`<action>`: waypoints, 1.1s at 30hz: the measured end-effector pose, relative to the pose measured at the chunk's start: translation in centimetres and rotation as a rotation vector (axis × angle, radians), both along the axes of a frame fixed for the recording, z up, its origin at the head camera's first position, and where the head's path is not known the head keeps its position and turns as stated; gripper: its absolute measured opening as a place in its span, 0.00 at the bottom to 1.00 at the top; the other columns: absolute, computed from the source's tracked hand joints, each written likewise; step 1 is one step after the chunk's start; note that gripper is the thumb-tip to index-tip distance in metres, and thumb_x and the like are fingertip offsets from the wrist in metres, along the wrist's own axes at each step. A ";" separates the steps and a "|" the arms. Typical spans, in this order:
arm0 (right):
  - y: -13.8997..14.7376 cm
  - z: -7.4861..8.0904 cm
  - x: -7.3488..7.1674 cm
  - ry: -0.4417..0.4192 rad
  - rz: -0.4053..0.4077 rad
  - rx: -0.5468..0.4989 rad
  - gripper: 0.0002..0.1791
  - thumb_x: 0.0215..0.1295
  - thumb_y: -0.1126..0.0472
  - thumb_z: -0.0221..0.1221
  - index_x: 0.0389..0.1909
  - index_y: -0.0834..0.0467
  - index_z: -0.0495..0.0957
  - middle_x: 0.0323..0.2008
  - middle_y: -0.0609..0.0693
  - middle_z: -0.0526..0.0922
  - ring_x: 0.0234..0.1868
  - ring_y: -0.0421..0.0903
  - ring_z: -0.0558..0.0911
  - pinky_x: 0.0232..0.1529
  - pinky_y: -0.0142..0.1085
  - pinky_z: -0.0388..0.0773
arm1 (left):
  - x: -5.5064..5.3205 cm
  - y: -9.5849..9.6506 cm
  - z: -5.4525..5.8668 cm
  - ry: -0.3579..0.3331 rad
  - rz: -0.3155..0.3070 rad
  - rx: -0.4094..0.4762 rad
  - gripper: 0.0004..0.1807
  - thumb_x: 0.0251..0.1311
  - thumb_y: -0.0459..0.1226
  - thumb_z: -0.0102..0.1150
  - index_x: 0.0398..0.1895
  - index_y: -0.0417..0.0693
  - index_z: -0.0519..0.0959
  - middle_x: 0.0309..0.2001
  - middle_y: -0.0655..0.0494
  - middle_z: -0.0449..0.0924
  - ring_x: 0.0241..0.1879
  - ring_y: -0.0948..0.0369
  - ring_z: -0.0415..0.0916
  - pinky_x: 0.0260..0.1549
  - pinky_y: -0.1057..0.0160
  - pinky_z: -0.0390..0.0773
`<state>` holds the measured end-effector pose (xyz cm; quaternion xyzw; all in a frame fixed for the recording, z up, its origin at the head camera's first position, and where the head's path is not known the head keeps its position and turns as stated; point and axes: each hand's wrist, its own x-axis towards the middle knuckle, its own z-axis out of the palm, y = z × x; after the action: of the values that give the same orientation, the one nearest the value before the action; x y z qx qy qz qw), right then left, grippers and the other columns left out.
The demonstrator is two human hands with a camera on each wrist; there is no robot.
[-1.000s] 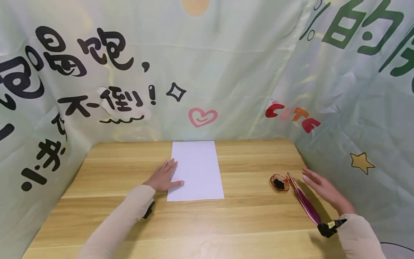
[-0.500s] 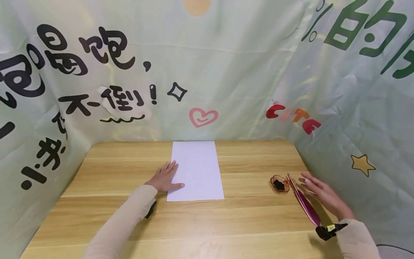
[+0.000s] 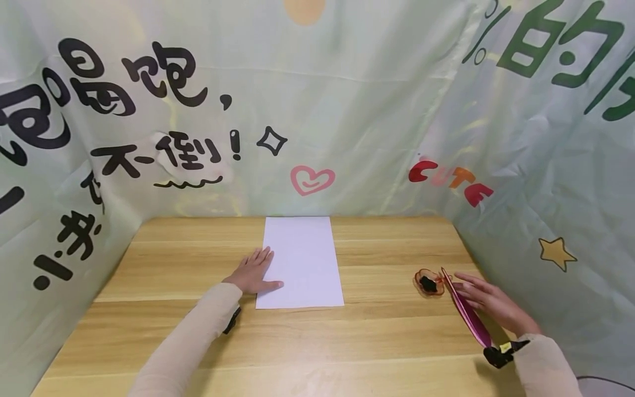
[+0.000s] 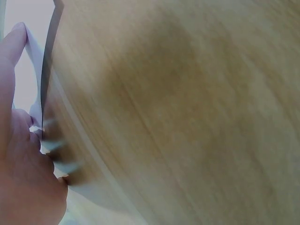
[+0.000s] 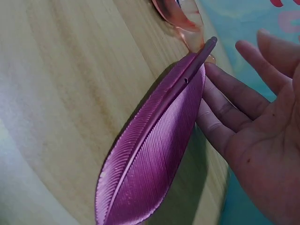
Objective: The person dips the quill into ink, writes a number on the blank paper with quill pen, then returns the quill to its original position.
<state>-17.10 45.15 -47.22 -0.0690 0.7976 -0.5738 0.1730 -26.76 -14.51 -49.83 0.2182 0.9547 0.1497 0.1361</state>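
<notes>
Spread flat, my left hand (image 3: 251, 274) rests on the left edge of a white sheet of paper (image 3: 305, 264), its thumb lying on the sheet. In the left wrist view that hand (image 4: 26, 164) is seen from the side, with the paper's edge (image 4: 30, 79) slightly raised. A shiny purple feather (image 3: 468, 314) lies slantwise at the right. My right hand (image 3: 498, 303) is just right of it, fingers extended. In the right wrist view, fingertips of the hand (image 5: 253, 122) reach the edge of the feather (image 5: 154, 140); whether they touch is unclear.
An amber, clear, flower-shaped dish (image 3: 429, 281) with something black in it sits at the feather's thin upper end. The wooden table (image 3: 317, 353) is backed by a printed cloth (image 3: 372, 138) at the rear and sides. A dark cable (image 3: 602, 378) shows at the lower right.
My right hand has moved left and lower, from beside the feather to right at its edge. The left hand stays on the paper.
</notes>
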 end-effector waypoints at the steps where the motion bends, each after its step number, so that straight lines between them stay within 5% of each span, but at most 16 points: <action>1: -0.1 0.0 -0.1 -0.010 -0.020 0.020 0.32 0.78 0.55 0.39 0.73 0.69 0.45 0.56 0.33 0.73 0.53 0.26 0.75 0.50 0.23 0.72 | 0.0 0.0 0.0 0.001 0.001 -0.003 0.52 0.61 0.62 0.51 0.75 0.38 0.44 0.76 0.41 0.37 0.74 0.41 0.35 0.68 0.37 0.42; 5: -0.1 0.1 -0.4 -0.020 -0.040 0.038 0.32 0.77 0.55 0.42 0.73 0.67 0.46 0.60 0.44 0.72 0.52 0.26 0.76 0.50 0.24 0.74 | 0.1 -0.1 0.3 0.001 0.000 0.018 0.52 0.61 0.60 0.53 0.75 0.36 0.45 0.76 0.40 0.38 0.74 0.40 0.35 0.67 0.36 0.41; 13: 0.5 -1.0 -1.1 -0.016 -0.026 -0.012 0.29 0.75 0.59 0.46 0.74 0.61 0.53 0.52 0.26 0.74 0.52 0.26 0.75 0.48 0.23 0.73 | -0.4 -0.3 -0.7 0.003 -0.005 -0.007 0.54 0.60 0.64 0.50 0.76 0.38 0.43 0.76 0.42 0.35 0.74 0.42 0.33 0.68 0.37 0.40; 22: 0.8 -2.0 -1.8 0.023 0.007 -0.069 0.23 0.73 0.68 0.46 0.68 0.64 0.63 0.52 0.32 0.79 0.48 0.33 0.79 0.43 0.30 0.79 | -0.6 -0.4 -0.9 0.011 -0.009 -0.008 0.55 0.59 0.66 0.48 0.76 0.39 0.43 0.76 0.42 0.35 0.74 0.42 0.33 0.68 0.37 0.40; 33: 0.0 -1.9 -2.1 0.062 -0.085 0.066 0.20 0.72 0.71 0.46 0.62 0.72 0.68 0.48 0.29 0.77 0.44 0.32 0.79 0.40 0.31 0.79 | -0.4 -0.1 -0.6 0.004 -0.002 -0.014 0.53 0.60 0.64 0.50 0.76 0.39 0.43 0.76 0.42 0.36 0.74 0.42 0.34 0.68 0.37 0.41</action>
<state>-19.24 45.11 -49.16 -0.0468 0.8232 -0.5516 0.1258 -27.12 -14.58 -50.46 0.2185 0.9557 0.1427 0.1359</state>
